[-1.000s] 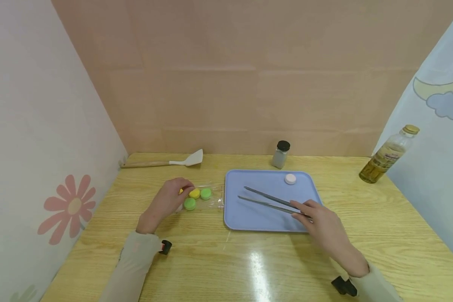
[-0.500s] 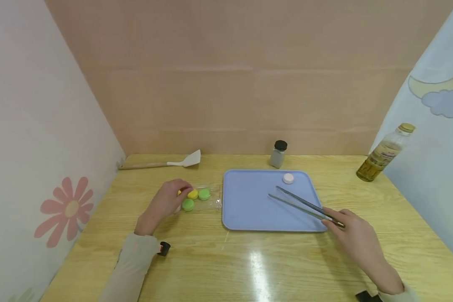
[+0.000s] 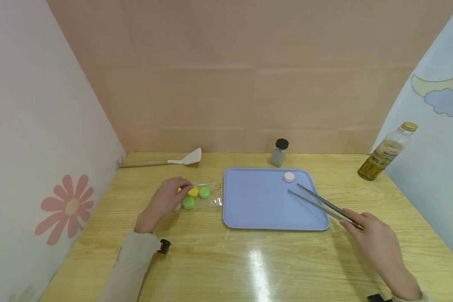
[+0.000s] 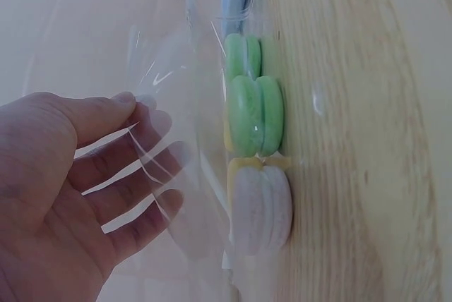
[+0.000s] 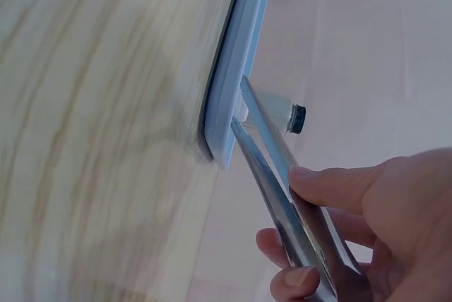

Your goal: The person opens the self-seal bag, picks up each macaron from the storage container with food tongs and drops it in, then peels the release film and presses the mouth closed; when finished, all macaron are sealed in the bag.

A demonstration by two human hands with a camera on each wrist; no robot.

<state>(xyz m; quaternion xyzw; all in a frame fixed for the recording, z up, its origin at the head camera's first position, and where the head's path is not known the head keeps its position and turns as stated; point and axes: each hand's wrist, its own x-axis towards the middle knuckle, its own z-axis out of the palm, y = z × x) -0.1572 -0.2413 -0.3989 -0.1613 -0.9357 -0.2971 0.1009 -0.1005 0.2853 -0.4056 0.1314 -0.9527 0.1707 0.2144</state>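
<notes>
My left hand (image 3: pixel 167 196) pinches the edge of a clear plastic bag (image 4: pixel 176 55) between thumb and forefinger, lifting the film. Inside the bag lie several macarons: green ones (image 4: pixel 256 115), a yellow one (image 3: pixel 193 191) and a pale pinkish one (image 4: pixel 261 209), partly covered by the hand in the head view. My right hand (image 3: pixel 377 239) grips metal tongs (image 3: pixel 326 204) near their joined end. The tongs' arms stand apart with nothing between the tips, which point over the right part of the blue tray (image 3: pixel 256 209). One white macaron (image 3: pixel 288 177) lies at the tray's back right.
A spatula (image 3: pixel 162 162) with a wooden handle lies at the back left. Behind the tray stands a small black-capped jar (image 3: pixel 278 153). Farther right is an oil bottle (image 3: pixel 383 155) with a gold cap, beside the right-hand wall. A brown panel closes off the back.
My right hand has carried the tongs rightward, from the middle of the tray to its right side. The left hand keeps its place at the bag.
</notes>
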